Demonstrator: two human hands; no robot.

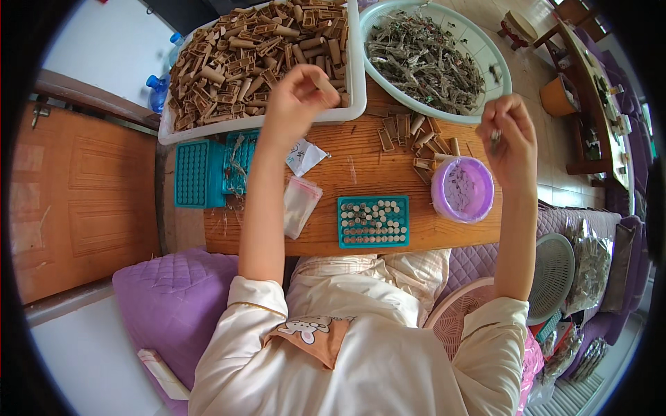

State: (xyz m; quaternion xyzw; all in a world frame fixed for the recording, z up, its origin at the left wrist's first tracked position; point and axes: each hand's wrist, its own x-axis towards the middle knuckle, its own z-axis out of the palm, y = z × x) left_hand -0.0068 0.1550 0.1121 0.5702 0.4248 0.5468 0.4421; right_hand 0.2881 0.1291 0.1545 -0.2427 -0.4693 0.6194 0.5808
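Our right hand (511, 139) was pinched on one small dark piece (494, 136) by one pale green basket (504, 62); whether our curled left hand (303, 98) gripped anything, we couldn't tell. Nearer us sat one purple tub (481, 200) and one disc-filled teal tray (374, 199).

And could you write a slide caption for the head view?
Left hand raised by a white bin of brown pieces, right hand near a green basket, a teal tray on the table.

Grained wood across the surface (333, 184), lightly shining, and smooth plastic on the turquoise tray (374, 245)! Matt, dry-looking brown pieces (236, 66) now, then glossy clear film on the bags (301, 209) and quilted cloth over the purple upholstery (170, 281)!
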